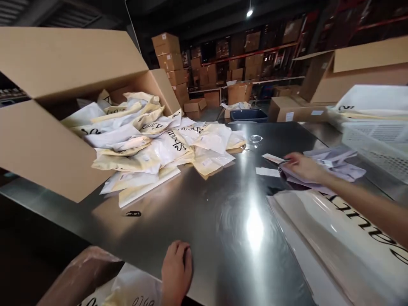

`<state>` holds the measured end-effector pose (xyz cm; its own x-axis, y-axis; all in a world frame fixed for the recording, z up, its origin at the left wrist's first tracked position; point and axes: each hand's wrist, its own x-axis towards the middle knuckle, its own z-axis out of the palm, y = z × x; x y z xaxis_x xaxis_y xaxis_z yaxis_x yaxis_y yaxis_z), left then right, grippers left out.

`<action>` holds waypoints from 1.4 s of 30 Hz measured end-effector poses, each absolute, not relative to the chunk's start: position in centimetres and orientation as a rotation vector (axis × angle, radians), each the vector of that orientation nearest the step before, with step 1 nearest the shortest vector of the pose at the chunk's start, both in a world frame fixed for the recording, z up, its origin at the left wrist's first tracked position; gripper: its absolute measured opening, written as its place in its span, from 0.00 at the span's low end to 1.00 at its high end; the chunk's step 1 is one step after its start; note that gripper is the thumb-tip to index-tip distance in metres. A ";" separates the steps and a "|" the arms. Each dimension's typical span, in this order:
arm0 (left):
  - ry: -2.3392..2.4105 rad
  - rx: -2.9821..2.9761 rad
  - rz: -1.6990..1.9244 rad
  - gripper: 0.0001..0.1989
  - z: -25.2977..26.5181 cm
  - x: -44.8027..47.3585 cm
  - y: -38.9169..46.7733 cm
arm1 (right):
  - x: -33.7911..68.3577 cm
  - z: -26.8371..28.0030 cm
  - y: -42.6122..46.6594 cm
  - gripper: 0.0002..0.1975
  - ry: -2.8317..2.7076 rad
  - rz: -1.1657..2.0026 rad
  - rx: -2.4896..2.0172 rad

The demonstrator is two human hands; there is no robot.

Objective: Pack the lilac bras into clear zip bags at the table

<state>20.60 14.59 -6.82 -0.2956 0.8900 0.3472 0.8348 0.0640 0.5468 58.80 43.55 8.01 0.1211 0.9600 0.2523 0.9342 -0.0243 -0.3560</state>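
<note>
My right hand [304, 168] is reached out over a folded lavender garment [338, 163] on the metal table. Its fingertips pinch the inner end of a white tag [273, 159], where something dark shows. A second white tag [267, 172] lies just below. In front of that hand is a stack of clear plastic bags [318, 216] with black script lettering. Down at the near table edge, my left hand [177, 267] rests with its fingers curled together and nothing visible in them. A filled plastic bag [130, 284] is beside it, partly below the edge.
An open carton [47, 148] at left spills many bagged items [159, 144] onto the table [204, 221]. A small black clip-like piece [133, 213] lies near them. At right stands a white perforated basket [379, 144]. A dark blue bin [248, 115] and stacked cartons [168, 55] are beyond.
</note>
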 end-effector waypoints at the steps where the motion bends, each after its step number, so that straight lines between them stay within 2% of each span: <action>1: 2.225 1.797 1.084 0.14 -6.8 20.7 14.6 | 57.0 7.6 44.0 0.17 -1.967 0.120 -1.922; 5: 2.206 1.714 1.270 0.11 -7.3 21.0 14.3 | 47.1 4.7 45.9 0.27 -2.356 0.231 -1.642; 9: 2.265 1.609 1.423 0.12 -8.4 21.5 14.7 | 36.8 2.7 47.1 0.14 -2.472 0.339 -1.473; 14: 2.260 1.679 1.340 0.11 -7.7 21.4 15.0 | 30.8 2.4 43.8 0.13 -2.461 0.554 -1.351; 17: 2.245 1.774 1.285 0.10 -6.9 20.9 14.3 | 31.4 2.2 38.0 0.10 -2.454 0.780 -1.207; 21: 2.258 2.018 1.307 0.09 -6.7 20.7 13.3 | 36.2 3.3 31.3 0.16 -2.376 0.993 -1.087; 23: 2.273 2.145 1.173 0.15 -6.8 20.9 12.8 | 40.1 4.2 29.9 0.14 -2.275 0.932 -1.257; 26: 2.249 2.216 0.844 0.23 -6.6 21.5 12.5 | 46.4 4.4 29.3 0.15 -2.078 0.730 -1.810; 29: 2.270 2.129 0.632 0.23 -6.3 21.7 12.9 | 50.8 3.1 28.7 0.20 -1.957 0.691 -2.181; 32: 2.386 2.016 0.627 0.23 -5.4 21.6 13.5 | 52.2 1.2 28.1 0.22 -1.931 0.786 -2.216; 34: 2.430 1.960 0.800 0.23 -4.4 21.7 13.5 | 52.0 0.3 28.4 0.24 -1.901 0.828 -2.210; 38: 1.941 1.646 1.167 0.18 -2.5 24.2 12.8 | 50.6 0.5 29.8 0.21 -1.837 0.925 -2.179; 42: 1.335 0.811 1.057 0.23 -2.3 28.8 12.6 | 49.8 2.2 27.6 0.14 -1.804 1.151 -1.991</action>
